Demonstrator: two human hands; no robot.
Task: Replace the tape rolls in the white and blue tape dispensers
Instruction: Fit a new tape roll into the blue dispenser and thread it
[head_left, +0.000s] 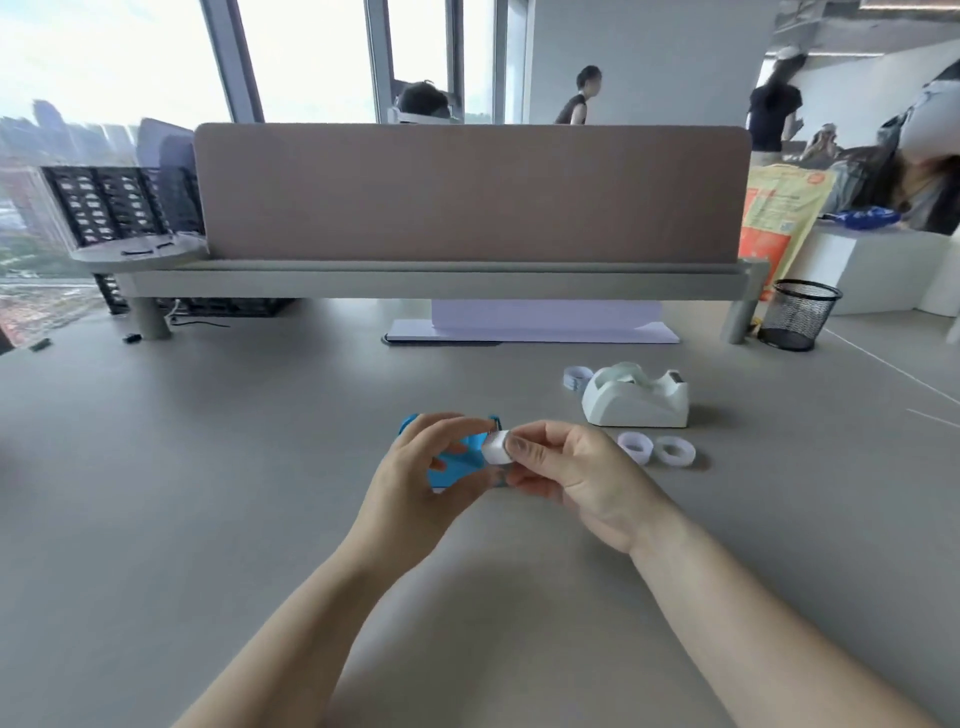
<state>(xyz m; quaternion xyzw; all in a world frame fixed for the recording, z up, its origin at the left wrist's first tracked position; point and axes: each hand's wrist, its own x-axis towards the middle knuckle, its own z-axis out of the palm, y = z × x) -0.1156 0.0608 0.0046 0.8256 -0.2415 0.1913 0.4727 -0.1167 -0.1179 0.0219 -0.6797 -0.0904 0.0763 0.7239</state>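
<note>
Both hands meet over the middle of the grey desk. My right hand (566, 467) pinches a small white tape roll (496, 448) between thumb and fingers. My left hand (421, 467) touches the same roll with its fingertips, above the blue tape dispenser (460, 457), which the hands largely hide. The white tape dispenser (636, 397) stands upright further back on the right, with a roll in it. Two loose tape rolls (636, 446) (674, 451) lie flat in front of it, and a third roll (576, 376) lies behind its left end.
A brown divider panel (467, 192) on a grey shelf runs across the back of the desk (208, 467). A black mesh pen cup (800, 314) stands at the back right, a black crate (114, 202) at the back left. Several people are behind the divider.
</note>
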